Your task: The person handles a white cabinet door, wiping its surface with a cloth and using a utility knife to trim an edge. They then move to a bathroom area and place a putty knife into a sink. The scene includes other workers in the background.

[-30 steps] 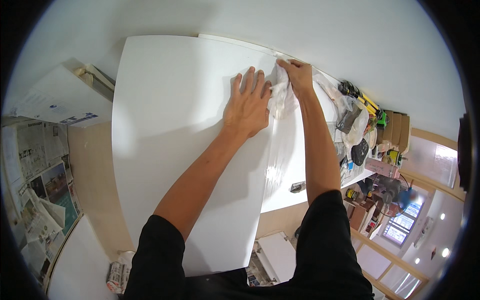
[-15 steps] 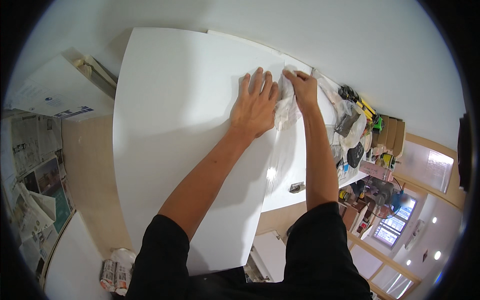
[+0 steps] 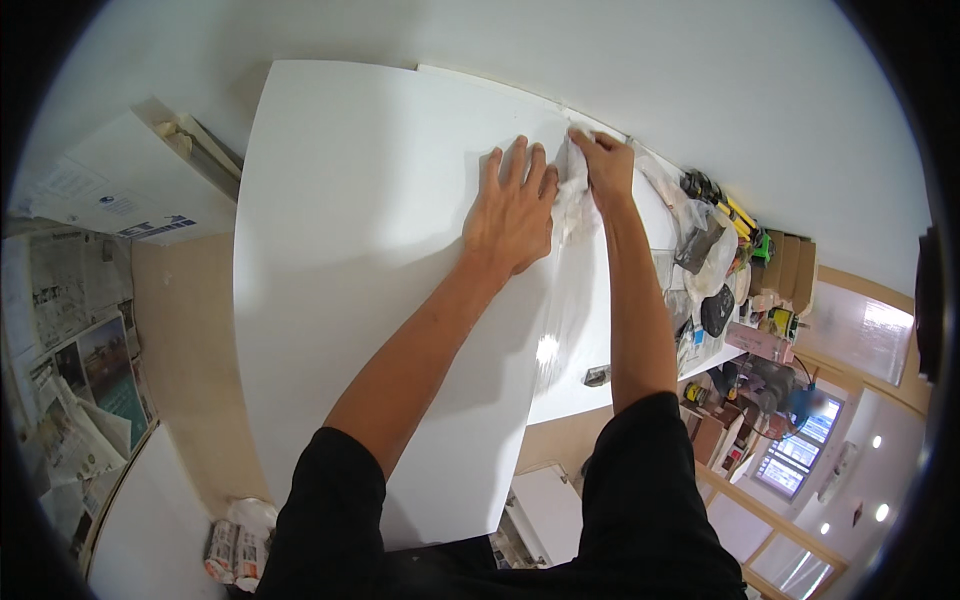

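A large white panel (image 3: pixel 330 250) lies before me, its far end close to the wall. My left hand (image 3: pixel 508 222) rests flat on it with the fingers spread, just beside the panel's right edge. My right hand (image 3: pixel 610 172) pinches crumpled clear plastic film (image 3: pixel 574 210) near the far end of that edge. Below the fingers, the film runs along the edge toward me, wrinkled and shiny. Thumb and index finger are pressed together on it; the exact grip point is partly hidden.
Right of my right arm, a white surface holds plastic bags (image 3: pixel 715 265), a yellow-and-black tool (image 3: pixel 735 215) and a cardboard piece (image 3: pixel 790 270). An open white carton (image 3: pixel 140 190) stands at the left, above newspaper sheets (image 3: pixel 75 290). Wrapped rolls (image 3: pixel 235 550) lie at lower left.
The view has shifted slightly, moving the panel a little to the right in the picture. My right hand still pinches the film, whose folds have changed slightly. My left hand stays on the panel.
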{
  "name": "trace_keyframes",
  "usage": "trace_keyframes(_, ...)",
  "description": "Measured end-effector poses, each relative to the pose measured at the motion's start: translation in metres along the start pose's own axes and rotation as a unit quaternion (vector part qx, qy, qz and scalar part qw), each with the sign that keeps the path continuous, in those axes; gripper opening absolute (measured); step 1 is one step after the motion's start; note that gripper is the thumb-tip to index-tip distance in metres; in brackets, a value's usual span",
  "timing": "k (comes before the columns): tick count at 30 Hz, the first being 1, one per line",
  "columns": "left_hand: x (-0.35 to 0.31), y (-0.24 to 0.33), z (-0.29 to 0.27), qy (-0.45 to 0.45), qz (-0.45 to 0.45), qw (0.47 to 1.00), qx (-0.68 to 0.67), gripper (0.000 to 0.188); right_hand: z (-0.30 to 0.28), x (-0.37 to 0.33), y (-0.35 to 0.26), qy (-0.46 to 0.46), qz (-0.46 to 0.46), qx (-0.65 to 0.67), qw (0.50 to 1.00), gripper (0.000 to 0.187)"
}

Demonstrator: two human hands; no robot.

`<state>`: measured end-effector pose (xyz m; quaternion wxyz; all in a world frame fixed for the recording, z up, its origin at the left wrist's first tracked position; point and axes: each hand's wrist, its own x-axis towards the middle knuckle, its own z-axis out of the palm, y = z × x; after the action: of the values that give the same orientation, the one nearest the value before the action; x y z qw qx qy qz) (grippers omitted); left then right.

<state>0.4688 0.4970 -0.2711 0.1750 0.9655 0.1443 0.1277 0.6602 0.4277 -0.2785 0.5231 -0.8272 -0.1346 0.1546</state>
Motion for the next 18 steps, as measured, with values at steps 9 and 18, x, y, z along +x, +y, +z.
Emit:
trace_keyframes(9,0.002,0.0,-0.001,-0.006,0.0,1.0,-0.006,0.053,0.015,-0.013,0.0,0.162,-0.091,-0.157,0.97,0.027)
trace_keyframes(18,0.004,0.005,-0.004,0.009,0.003,1.0,-0.007,0.051,-0.018,0.027,-0.016,-0.14,-0.057,-0.135,0.979,0.031)
